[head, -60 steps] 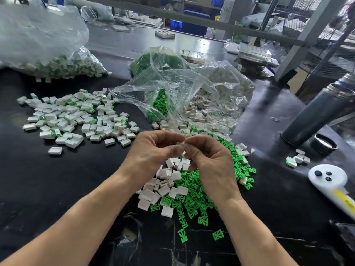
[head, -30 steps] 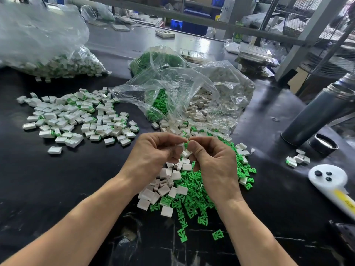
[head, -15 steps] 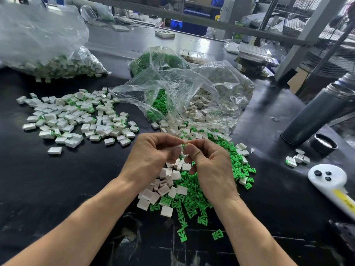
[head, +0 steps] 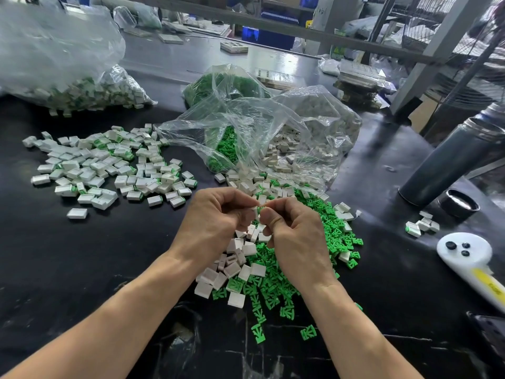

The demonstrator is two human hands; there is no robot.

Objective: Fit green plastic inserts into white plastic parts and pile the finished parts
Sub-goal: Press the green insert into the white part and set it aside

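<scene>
My left hand [head: 216, 220] and my right hand [head: 295, 236] meet fingertip to fingertip above the middle of the black table. Between them they pinch one small white plastic part [head: 257, 212]; any green insert in it is hidden by the fingers. Under the hands lies a mixed heap of loose white parts [head: 235, 258] and green inserts [head: 276, 285]. A spread pile of finished white parts with green showing [head: 109, 165] lies to the left.
An open clear bag [head: 259, 132] spilling white and green pieces lies behind the hands. A big clear bag of parts [head: 68, 77] sits far left. A dark flask [head: 459, 160], its cap [head: 459, 206], a few white parts [head: 422, 227] and a white controller [head: 470, 263] are at right.
Both hands stayed together over the heap. They shifted slightly, and the green insert seen between the fingertips a second ago no longer shows.
</scene>
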